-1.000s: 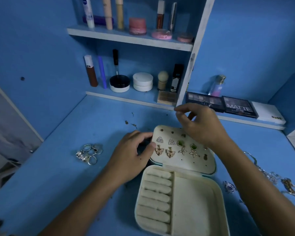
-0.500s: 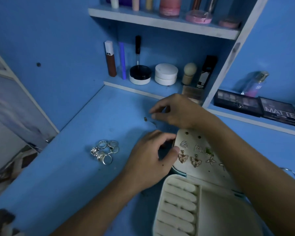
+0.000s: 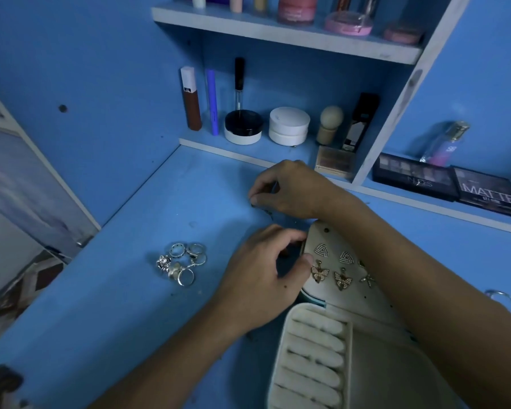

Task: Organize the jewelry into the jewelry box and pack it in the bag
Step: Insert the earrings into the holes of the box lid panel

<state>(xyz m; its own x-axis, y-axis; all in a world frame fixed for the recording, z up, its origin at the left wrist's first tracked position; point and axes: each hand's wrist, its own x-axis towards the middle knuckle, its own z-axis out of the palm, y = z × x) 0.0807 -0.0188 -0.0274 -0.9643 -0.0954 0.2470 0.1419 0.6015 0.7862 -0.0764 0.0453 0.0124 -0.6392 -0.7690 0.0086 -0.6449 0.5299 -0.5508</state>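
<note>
Surface: blue desk (image 3: 130,290), dusty specks, set in a blue-walled nook.
Shelves: lower shelf (image 3: 248,149) w/ makeup tubes, jars; upper shelf (image 3: 278,33) w/ pink pots; palettes (image 3: 449,184) to the right.
Box: your jewelry box (image 3: 316,364) lies open at bottom right, lid (image 3: 331,278) up, earrings (image 3: 341,278) pinned in it, ring rolls unfilled.
L hand: your left hand (image 3: 263,276) grips the lid's left edge.
R hand: your right hand (image 3: 289,193) pinches sth small & dark just over the desk; can't tell what.
Rings: pile of rings (image 3: 182,262) on desk, left of the box, apart from both hands.
</note>
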